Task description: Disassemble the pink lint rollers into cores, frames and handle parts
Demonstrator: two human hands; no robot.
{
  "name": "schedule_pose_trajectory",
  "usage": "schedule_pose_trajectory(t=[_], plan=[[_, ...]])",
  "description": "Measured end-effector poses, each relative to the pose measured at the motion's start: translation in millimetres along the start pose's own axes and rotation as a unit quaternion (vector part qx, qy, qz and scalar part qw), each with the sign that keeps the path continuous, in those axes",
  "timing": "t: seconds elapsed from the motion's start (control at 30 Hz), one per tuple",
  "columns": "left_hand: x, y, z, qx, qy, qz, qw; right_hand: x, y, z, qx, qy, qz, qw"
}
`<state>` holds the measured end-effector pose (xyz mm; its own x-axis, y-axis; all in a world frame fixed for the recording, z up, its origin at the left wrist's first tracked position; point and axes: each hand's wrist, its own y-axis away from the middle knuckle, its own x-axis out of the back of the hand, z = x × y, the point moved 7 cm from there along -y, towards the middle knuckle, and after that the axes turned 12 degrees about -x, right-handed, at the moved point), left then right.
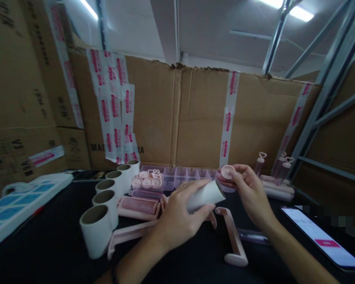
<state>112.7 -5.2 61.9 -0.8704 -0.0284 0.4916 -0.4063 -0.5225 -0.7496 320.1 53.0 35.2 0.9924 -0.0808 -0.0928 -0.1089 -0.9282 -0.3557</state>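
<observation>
My left hand [182, 215] is wrapped around a white cardboard tube [205, 196], which it holds tilted above the black table. Between the thumb and fingers of my right hand [250, 191] is a small round pink cap [228, 172], close to the tube's upper right end but apart from it. Below the hands lies a pink bracket-shaped plastic piece [233, 236], with a clear tube [253, 236] beside it. Another long pink piece [133, 232] lies partly behind my left forearm. A pink holder [139, 208] sits left of my left hand.
Several white tubes [97, 232] stand in a row at left. Behind the hands is a divided lilac tray [177, 177], with pink caps [147, 181] at its left end. Finished-looking pink pieces with heart tops [262, 157], a phone [322, 236] and a power strip [29, 201] flank the work area.
</observation>
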Motion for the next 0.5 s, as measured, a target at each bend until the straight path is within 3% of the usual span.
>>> schedule_pose_trajectory(t=[0.07,0.13,0.27,0.37,0.5], plan=[[-0.1,5,16,-0.067,-0.030,0.008,0.997,1,-13,11,-0.007,0.078,0.009,0.997],[-1.8,13,33,-0.153,-0.067,0.015,0.986,-14,-27,23,-0.011,0.130,-0.022,0.991],[-7.5,28,58,-0.298,-0.106,0.023,0.948,-80,-51,40,0.002,0.221,-0.115,0.968],[-6.1,35,62,-0.331,-0.104,0.048,0.937,-141,-67,49,0.022,0.283,-0.166,0.944],[2.4,38,56,-0.309,-0.101,0.100,0.940,-210,-81,62,0.036,0.349,-0.230,0.908]])
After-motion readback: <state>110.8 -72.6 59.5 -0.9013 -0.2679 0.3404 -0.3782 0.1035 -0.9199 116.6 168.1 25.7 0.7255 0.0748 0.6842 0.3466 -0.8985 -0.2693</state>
